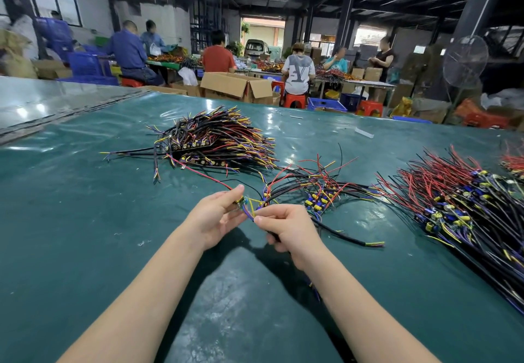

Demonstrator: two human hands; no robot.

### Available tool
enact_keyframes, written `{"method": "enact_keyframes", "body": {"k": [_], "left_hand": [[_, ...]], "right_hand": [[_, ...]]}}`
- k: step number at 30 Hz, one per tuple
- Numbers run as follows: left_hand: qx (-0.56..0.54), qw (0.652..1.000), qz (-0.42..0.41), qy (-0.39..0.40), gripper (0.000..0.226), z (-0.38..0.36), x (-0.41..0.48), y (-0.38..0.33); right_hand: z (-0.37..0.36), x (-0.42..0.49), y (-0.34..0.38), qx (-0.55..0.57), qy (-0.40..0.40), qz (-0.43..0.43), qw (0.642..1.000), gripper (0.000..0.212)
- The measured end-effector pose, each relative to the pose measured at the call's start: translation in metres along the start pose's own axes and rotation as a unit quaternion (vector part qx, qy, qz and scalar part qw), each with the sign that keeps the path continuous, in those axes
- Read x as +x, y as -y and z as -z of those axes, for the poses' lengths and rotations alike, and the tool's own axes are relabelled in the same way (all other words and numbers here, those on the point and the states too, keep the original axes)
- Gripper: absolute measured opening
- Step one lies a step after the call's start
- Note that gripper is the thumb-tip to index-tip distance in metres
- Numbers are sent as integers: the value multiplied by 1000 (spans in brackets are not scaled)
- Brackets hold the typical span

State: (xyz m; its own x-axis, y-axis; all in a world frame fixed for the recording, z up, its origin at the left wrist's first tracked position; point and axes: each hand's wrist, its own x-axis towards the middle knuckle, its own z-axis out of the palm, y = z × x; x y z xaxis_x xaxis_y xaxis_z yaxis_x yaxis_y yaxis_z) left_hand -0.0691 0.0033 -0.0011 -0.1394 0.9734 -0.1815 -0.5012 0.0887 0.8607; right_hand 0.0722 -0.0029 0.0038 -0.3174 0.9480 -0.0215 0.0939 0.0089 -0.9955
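Head view, frame centre: the left hand pinches a small driver board. The right hand pinches the board's yellow and purple leads and grips a black cable. Hold the board steady and match leads by colour before joining.

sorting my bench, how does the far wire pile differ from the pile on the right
The far pile is mostly black cables, fanned out, with short yellow, red and blue tips; the right pile shows many long red wires. The right pile is strewn with small blue and yellow parts; the far pile shows only a few, near its left side. Both lie on the green table.
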Motion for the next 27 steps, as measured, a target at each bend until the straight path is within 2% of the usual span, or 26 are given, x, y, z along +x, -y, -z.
{"method": "enact_keyframes", "body": {"k": [6, 9, 11, 15, 19, 21, 23, 27], "left_hand": [[16, 999, 11, 40, 18, -2, 0, 1], [53, 996, 4, 78, 12, -3, -1, 1], [82, 994, -19, 75, 5, -4, -1, 2], [91, 994, -39, 47, 11, -5, -2, 3], [43, 997, -34, 63, 13, -7, -1, 3], [33, 996, -47, 70, 13, -7, -1, 2], [35, 995, -59, 75, 15, -6, -1, 2], [83, 992, -58, 75, 17, -3, -1, 2]], "right_hand": [[1, 5, -3, -91, -76, 27, 993, 32], [4, 5, -4, -132, -81, 29, 987, 33], [6, 4, -5, -95, -63, 5, 993, 30], [9, 1, 0, 55, 8, -103, 993, 21], [14, 2, 2, 177, 4, -134, 975, 16], [14, 3, 1, 164, -7, -109, 980, 17], [13, 3, 1, 104, -9, -77, 992, 19], [12, 3, 2, 57, 45, -80, 994, 21]]}}
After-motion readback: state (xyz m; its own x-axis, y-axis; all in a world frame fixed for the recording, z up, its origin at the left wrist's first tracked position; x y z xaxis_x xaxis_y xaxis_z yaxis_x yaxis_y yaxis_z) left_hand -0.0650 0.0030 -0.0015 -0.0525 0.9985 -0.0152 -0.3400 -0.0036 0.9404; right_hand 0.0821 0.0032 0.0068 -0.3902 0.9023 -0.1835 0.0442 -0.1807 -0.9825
